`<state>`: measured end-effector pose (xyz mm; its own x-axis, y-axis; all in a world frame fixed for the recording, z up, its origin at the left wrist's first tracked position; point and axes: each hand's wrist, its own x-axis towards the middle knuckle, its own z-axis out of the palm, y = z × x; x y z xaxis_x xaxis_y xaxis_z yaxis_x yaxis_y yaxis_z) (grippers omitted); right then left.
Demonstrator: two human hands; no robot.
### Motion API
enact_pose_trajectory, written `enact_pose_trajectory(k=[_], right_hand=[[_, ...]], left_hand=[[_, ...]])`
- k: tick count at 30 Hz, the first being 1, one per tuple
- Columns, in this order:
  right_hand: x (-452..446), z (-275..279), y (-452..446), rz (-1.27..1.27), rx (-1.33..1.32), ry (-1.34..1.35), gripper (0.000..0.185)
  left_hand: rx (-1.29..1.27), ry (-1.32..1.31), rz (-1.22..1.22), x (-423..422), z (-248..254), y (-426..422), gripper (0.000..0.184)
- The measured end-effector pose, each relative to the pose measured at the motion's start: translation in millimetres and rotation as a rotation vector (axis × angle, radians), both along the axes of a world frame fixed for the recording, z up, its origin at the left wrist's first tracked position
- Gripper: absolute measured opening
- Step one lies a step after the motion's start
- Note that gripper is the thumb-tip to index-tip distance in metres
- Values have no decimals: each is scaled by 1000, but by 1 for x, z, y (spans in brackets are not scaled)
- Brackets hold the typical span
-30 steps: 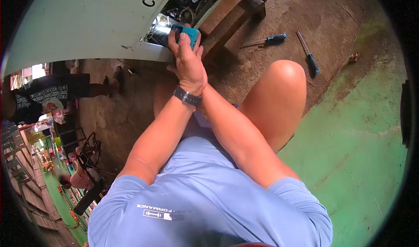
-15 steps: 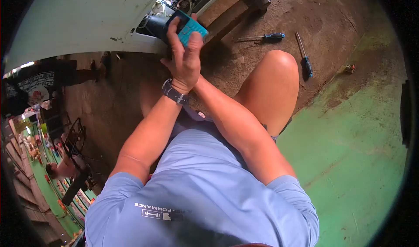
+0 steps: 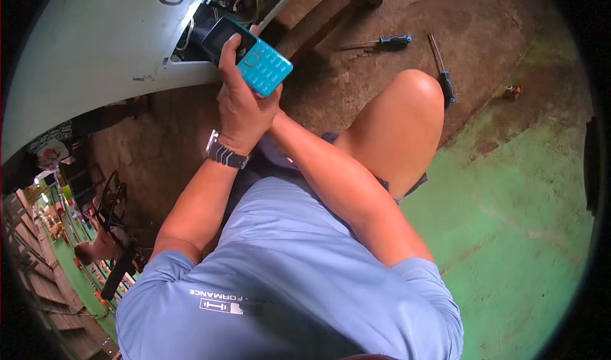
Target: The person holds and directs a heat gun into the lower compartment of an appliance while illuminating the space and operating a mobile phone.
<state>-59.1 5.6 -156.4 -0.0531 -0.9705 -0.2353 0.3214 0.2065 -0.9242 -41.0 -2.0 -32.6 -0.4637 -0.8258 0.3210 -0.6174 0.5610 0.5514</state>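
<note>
My left hand (image 3: 240,109), with a dark-strapped watch at the wrist, is closed around a teal keypad phone (image 3: 266,67). The thumb lies across its dark screen, and the keypad faces up. Behind the phone is an opening (image 3: 184,51) in a pale panel, with wires inside and a bright light at its edge. My right forearm (image 3: 321,153) reaches up to the left wrist. Most of my right hand (image 3: 276,99) is hidden behind the left hand and phone, so its fingers cannot be made out.
Two blue-handled screwdrivers (image 3: 396,41) (image 3: 447,88) lie on the brown floor, right of the pale panel (image 3: 121,35). A small metallic piece (image 3: 513,91) sits by the green floor. A heavy beam (image 3: 318,26) runs beside the opening. Another person (image 3: 95,249) is at far left.
My left hand has drawn the phone down and left, away from the opening. The phone has turned, so its keypad and part of its screen show more clearly.
</note>
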Motion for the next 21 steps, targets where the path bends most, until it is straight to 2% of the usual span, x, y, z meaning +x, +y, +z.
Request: enact_pose_trajectory(k=[4, 5, 7, 9, 11, 13, 14, 17, 18, 20, 21], right_hand=[[-6, -6, -8, 77, 8, 113, 66], [2, -20, -8, 67, -19, 184, 63], [8, -31, -12, 15, -85, 391, 55], [4, -27, -8, 17, -146, 379, 55], [-1, -21, -4, 27, -202, 352, 55], [-7, -19, -11, -60, -369, 244, 57], [-10, -18, -12, 6, -335, 214, 60], [-21, -11, -11, 125, -401, 336, 64], [-23, -7, -16, 122, -425, 341, 64], [-27, -5, -18, 55, -646, 307, 55], [-33, -6, -22, 59, -655, 322, 55]], left_hand=[[-174, -98, 39, 15, -1, -13, 89], [-240, -167, 59, 20, 0, -15, 86], [-277, -102, 51, 23, 0, -18, 83], [-187, -123, 28, 27, -6, -16, 84], [-202, -131, 33, 29, -10, -16, 80], [-204, -299, 47, 37, -22, -20, 88], [-199, -324, 84, 37, -21, -15, 84], [-285, -303, 75, 39, -23, -18, 80], [-305, -290, 84, 40, -25, -17, 75], [-350, -230, 61, 39, -25, -17, 74], [-386, -174, 36, 38, -27, -19, 72]])
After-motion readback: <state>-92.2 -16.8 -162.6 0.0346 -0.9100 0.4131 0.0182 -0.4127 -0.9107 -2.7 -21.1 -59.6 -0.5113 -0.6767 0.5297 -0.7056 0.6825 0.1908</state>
